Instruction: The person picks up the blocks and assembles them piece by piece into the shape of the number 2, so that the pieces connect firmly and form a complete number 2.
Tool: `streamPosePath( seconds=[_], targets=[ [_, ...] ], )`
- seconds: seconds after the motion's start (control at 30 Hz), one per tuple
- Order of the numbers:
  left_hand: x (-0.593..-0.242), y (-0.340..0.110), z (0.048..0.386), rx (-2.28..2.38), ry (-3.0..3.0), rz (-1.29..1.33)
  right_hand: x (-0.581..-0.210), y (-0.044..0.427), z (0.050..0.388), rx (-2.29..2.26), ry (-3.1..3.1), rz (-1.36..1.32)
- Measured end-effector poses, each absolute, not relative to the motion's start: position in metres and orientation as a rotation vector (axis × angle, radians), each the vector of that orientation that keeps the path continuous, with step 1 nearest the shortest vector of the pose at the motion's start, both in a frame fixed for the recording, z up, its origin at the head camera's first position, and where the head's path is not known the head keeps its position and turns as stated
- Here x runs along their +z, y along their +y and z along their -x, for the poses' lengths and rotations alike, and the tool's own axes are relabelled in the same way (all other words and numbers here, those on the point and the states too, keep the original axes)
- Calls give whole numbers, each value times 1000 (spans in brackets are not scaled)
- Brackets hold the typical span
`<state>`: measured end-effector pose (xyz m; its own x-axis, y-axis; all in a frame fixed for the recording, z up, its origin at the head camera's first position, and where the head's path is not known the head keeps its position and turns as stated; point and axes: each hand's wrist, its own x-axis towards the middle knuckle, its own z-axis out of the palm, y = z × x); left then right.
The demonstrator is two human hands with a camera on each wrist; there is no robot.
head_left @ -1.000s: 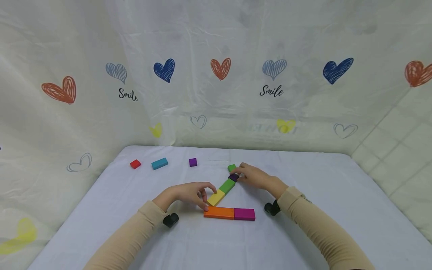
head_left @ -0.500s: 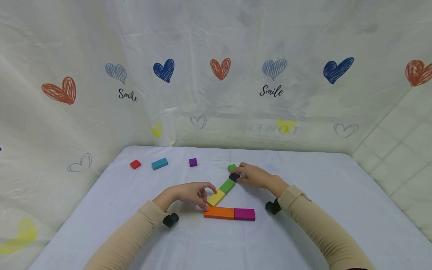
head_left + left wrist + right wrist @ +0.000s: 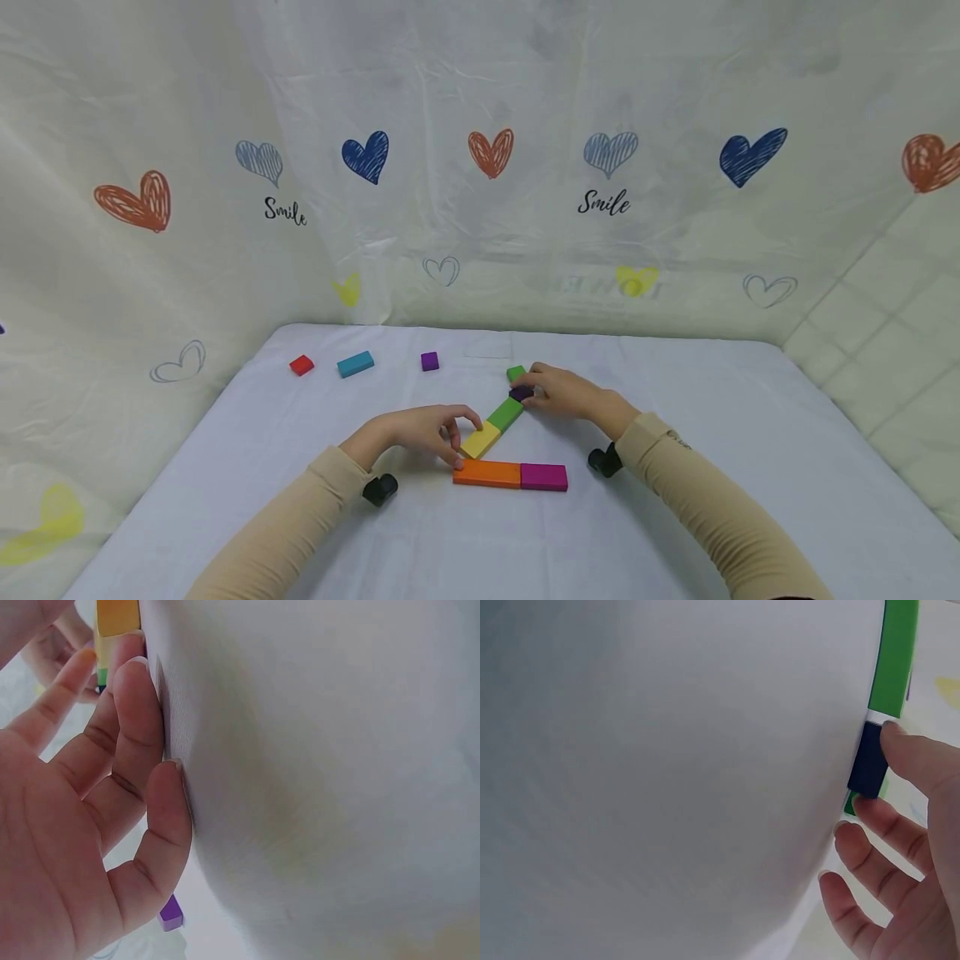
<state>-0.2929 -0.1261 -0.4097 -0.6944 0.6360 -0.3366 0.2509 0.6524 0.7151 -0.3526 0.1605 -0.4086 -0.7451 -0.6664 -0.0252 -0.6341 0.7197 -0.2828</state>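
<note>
at the middle of the head view, the right hand point(image 3: 562, 392) has its grip closed on the dark blue block point(image 3: 521, 394), pinching it between thumb and index finger; the right wrist view shows the thumb at one end of the block and the index fingertip at the other, with the remaining fingers loosely bent below. the left hand point(image 3: 420, 429), left of the middle of the frame, has a relaxed grip that clasps nothing: its index fingertip meets the upper left side of the yellow block point(image 3: 480, 441), and its thumb rests on the left end of the orange block point(image 3: 491, 474)

the yellow block, the long green block point(image 3: 505, 413) and the dark blue block form a slanting line that climbs rightward through the middle of the frame. yellow and long green sit end to end, while the right wrist view shows a narrow pale gap between long green and dark blue. the small green block point(image 3: 515, 373) lies just beyond the dark blue one, toward the upper left. below the slant, the orange block and the magenta block point(image 3: 543, 477) touch end to end in a level row; whether the yellow one touches the orange is unclear

to the left of centre, well apart along the far part of the white-covered counter point(image 3: 420, 550), lie the red block point(image 3: 302, 365), the teal block point(image 3: 356, 363) and the purple block point(image 3: 430, 361). a pale backdrop point(image 3: 480, 225) with printed hearts fills the upper frame
</note>
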Motion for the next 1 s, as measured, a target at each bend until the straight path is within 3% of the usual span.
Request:
streamPosePath(
  seconds=[0.57,1.0],
  targets=[
    [-413,-127,294,885,2286,-677,-412,162,354,-464,2833,889],
    [-413,-128,295,892,2281,-685,-406,159,351,-434,2852,938]
  ],
)
